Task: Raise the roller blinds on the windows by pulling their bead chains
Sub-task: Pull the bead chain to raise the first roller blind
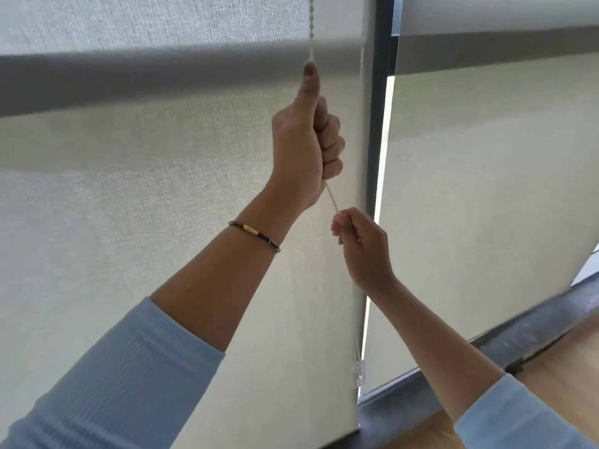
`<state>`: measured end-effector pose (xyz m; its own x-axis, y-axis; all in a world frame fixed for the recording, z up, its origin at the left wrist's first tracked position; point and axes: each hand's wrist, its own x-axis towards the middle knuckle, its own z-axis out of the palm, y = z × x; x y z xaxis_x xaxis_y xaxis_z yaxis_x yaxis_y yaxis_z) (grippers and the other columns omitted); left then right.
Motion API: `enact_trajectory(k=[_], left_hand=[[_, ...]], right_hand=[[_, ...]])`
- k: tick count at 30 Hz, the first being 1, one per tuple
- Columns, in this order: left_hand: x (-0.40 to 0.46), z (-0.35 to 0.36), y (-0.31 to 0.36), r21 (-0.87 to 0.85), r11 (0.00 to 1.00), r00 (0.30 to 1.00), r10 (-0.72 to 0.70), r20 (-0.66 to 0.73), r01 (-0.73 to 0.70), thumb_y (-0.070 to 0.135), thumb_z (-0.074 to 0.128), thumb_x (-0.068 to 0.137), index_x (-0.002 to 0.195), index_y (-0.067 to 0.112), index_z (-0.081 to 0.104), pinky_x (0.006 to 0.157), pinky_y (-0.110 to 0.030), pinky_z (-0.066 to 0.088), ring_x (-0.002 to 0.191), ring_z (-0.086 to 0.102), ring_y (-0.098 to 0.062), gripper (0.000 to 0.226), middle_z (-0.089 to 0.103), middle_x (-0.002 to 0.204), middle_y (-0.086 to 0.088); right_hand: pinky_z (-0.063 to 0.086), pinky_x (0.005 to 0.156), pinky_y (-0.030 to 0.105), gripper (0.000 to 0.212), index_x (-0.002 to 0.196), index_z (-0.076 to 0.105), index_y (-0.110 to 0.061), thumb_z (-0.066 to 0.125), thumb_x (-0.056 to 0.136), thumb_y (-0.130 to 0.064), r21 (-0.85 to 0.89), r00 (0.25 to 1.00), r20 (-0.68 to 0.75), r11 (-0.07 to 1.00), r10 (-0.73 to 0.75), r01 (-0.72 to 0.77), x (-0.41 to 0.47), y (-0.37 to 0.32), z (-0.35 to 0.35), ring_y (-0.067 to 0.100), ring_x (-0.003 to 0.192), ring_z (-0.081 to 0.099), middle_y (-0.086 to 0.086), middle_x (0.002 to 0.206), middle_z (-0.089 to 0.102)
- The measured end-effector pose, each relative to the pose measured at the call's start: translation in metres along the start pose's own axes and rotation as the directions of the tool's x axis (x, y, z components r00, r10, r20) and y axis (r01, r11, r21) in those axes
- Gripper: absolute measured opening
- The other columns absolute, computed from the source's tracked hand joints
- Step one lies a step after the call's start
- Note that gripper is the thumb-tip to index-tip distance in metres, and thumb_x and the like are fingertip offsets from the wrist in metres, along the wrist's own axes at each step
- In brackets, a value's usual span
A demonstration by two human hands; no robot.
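The white bead chain (311,30) runs down in front of the left roller blind (136,196), close to that blind's right edge, and passes through both hands. The left hand (304,147) is raised, its fingers (332,142) curled into a fist clamped on the chain, thumb pointing straight up along it. A short slanted stretch of chain shows below the fist and leads to the right hand (364,247), whose fingertips (337,226) are pinched together on it, just below and to the right of the left hand. Lower down, a small clear plastic piece (357,374) hangs at the blind's edge; it may be the chain's connector, though the blur makes that uncertain. A dark window frame (382,59) separates this blind from the right roller blind (486,189), with a bright strip of daylight between them. A thin bracelet (254,235) circles the left wrist, and light blue sleeves (107,384) cover both forearms. A grey sill (518,332) runs below the right blind.
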<state>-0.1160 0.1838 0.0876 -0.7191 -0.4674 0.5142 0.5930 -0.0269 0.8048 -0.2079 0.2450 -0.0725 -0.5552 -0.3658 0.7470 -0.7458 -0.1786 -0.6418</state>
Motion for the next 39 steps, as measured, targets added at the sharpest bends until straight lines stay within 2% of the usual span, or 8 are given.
enact_trajectory(k=[8,12,15,22,25,29,33,39], left_hand=[[-0.028,-0.01,0.028,0.025,0.996,0.996,0.088,0.022,-0.089,0.042,0.036,0.106,0.058,0.023,0.025,0.037,-0.015,0.014,0.038,0.014,-0.009,0.052,0.021,0.047,0.006],[-0.033,-0.004,0.022,0.027,0.996,0.995,0.085,0.059,-0.087,0.043,0.033,0.106,0.061,0.022,0.027,0.039,-0.018,0.018,0.04,0.016,-0.01,0.05,0.025,0.047,0.006],[-0.045,-0.028,-0.004,0.144,0.987,0.991,0.083,-0.102,-0.068,0.044,0.034,0.106,0.057,0.021,0.033,0.041,-0.019,0.023,0.039,0.021,-0.01,0.054,0.031,0.046,0.007],[-0.032,-0.07,-0.021,0.496,0.868,0.918,0.21,-0.337,-0.017,0.021,0.048,0.105,0.093,0.016,0.048,0.046,-0.027,0.034,0.049,0.038,-0.008,0.013,0.046,0.064,0.002],[-0.018,-0.061,-0.009,0.727,0.671,0.839,0.473,-0.268,-0.146,0.003,0.059,0.094,0.127,0.006,0.04,0.074,-0.027,0.056,0.084,0.063,-0.015,0.039,0.058,0.105,-0.01],[0.012,-0.047,0.004,0.901,0.081,0.647,0.724,0.241,-0.427,-0.006,0.06,0.089,0.137,-0.01,0.044,0.112,-0.034,0.042,0.127,0.054,-0.029,0.05,0.054,0.137,-0.024],[0.03,0.005,0.035,0.646,0.65,0.901,0.407,0.151,-0.401,0.018,0.049,0.103,0.126,0.0,0.052,0.075,-0.028,0.06,0.08,0.073,-0.021,0.03,0.074,0.093,-0.013],[0.044,0.038,0.074,0.251,0.946,0.974,0.224,-0.041,-0.207,0.034,0.045,0.105,0.068,0.012,0.056,0.044,-0.025,0.036,0.046,0.039,-0.013,0.045,0.048,0.054,0.0]], right_hand=[[0.049,0.073,0.018,0.049,0.114,0.05,-0.015,0.077,0.083,-0.042,-0.109,0.966,-0.09,0.962,0.242,-0.252,0.006,0.01,-0.018,0.013,0.085,0.057,0.001,0.107,0.057],[0.053,0.072,0.02,0.056,0.128,0.052,-0.012,0.077,0.085,-0.036,0.138,0.883,0.142,0.875,0.447,-0.464,0.049,-0.018,-0.012,0.012,0.087,0.063,0.0,0.105,0.065],[0.037,0.041,0.026,0.02,0.096,0.066,-0.011,0.056,0.101,-0.027,0.415,0.959,0.031,0.87,0.281,-0.268,0.063,-0.044,-0.016,0.012,0.047,0.043,0.002,0.06,0.051],[0.028,0.042,0.025,0.031,0.07,0.053,-0.027,0.043,0.095,-0.043,0.345,0.989,-0.092,0.935,0.12,-0.081,0.019,-0.037,-0.013,0.011,0.045,0.032,-0.012,0.052,0.039],[0.029,0.042,0.025,0.04,0.07,0.046,-0.016,0.041,0.099,-0.043,0.297,0.993,-0.012,0.949,0.117,-0.109,0.014,-0.039,-0.01,0.009,0.044,0.03,-0.013,0.05,0.036],[0.027,0.045,0.023,0.038,0.069,0.044,-0.021,0.038,0.106,-0.028,0.322,0.977,0.061,0.922,0.206,-0.215,-0.005,-0.031,-0.001,0.008,0.045,0.028,-0.013,0.052,0.033],[0.025,0.045,0.022,0.039,0.064,0.041,-0.031,0.039,0.103,-0.036,0.306,0.949,0.155,0.9,0.275,-0.311,-0.043,-0.018,0.013,0.007,0.045,0.027,-0.014,0.051,0.033],[0.025,0.042,0.023,0.039,0.065,0.043,-0.027,0.043,0.104,-0.028,0.246,0.888,0.285,0.868,0.36,-0.431,-0.096,0.011,0.024,0.008,0.045,0.027,-0.014,0.05,0.033]])
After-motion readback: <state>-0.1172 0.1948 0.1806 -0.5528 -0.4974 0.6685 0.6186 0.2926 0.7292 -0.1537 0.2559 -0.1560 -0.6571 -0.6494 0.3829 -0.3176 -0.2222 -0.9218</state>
